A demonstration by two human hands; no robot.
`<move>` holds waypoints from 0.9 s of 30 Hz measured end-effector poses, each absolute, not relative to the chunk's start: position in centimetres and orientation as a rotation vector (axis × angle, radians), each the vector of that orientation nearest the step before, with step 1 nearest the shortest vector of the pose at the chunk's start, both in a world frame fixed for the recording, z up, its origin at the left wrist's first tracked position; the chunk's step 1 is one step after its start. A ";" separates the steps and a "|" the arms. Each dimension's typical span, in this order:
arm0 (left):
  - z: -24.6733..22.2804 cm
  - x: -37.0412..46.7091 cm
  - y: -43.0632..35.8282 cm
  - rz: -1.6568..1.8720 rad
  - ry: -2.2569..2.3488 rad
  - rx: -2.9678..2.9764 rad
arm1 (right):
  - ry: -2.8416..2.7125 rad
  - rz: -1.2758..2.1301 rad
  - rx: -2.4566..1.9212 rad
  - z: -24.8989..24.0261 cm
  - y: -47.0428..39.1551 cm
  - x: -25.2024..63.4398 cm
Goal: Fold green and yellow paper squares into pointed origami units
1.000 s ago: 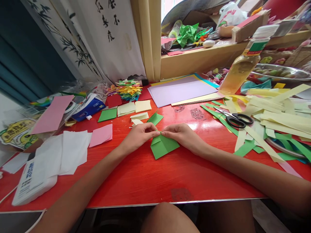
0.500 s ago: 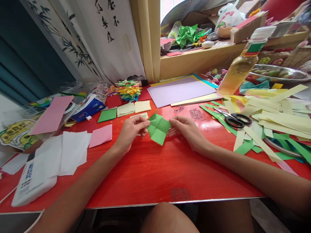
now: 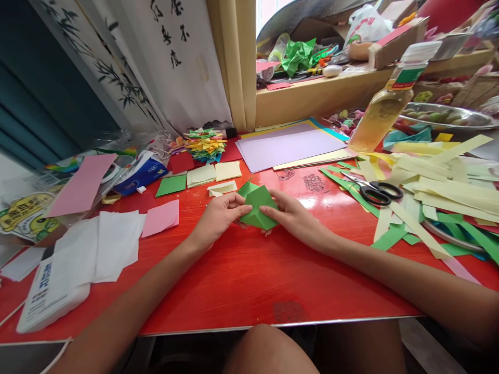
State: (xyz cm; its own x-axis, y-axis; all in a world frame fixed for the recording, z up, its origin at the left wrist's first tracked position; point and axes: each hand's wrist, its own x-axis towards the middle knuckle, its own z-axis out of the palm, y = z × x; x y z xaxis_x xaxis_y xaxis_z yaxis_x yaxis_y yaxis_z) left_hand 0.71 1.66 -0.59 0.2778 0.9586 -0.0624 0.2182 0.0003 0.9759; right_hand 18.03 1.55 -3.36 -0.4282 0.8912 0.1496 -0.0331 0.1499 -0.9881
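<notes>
A creased piece of green paper is held above the red table, bent along its folds with part of it standing up. My left hand pinches its left side between thumb and fingers. On the right side, my right hand grips it too, its thumb lying on the front face. Some fingertips of both hands are hidden behind the paper. Just beyond my left hand lie small cream paper pieces, a stack of cream squares and a green square.
Black-handled scissors lie among yellow and green paper strips on the right. Behind them leans a bottle of amber liquid. Large lilac sheets and a cluster of folded paper are at the back. Pink squares sit left.
The green paper has gone from nearly opened out to bent along its creases. Both hands have come closer together, with the thumbs now on its front.
</notes>
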 end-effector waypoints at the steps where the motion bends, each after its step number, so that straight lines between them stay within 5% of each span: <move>1: -0.6 0.7 1.7 0.850 1.154 1.452 | -1.595 1.311 -0.867 -3.4 1.6 18.1; 6: -0.4 0.6 1.7 0.847 1.098 1.406 | -1.706 1.043 -0.947 -3.5 1.3 18.4; 27: 0.0 0.5 1.6 0.854 1.011 1.355 | -1.726 1.012 -0.932 -3.1 1.0 18.5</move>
State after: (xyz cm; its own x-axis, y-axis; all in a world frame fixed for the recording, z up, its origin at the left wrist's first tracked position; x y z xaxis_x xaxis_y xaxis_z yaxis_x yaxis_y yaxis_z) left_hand 0.47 1.61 0.03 0.3567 0.9307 -0.0816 0.0757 0.0583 0.9954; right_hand 18.51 0.96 -3.13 -0.3100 0.8951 0.3204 0.1573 0.3807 -0.9112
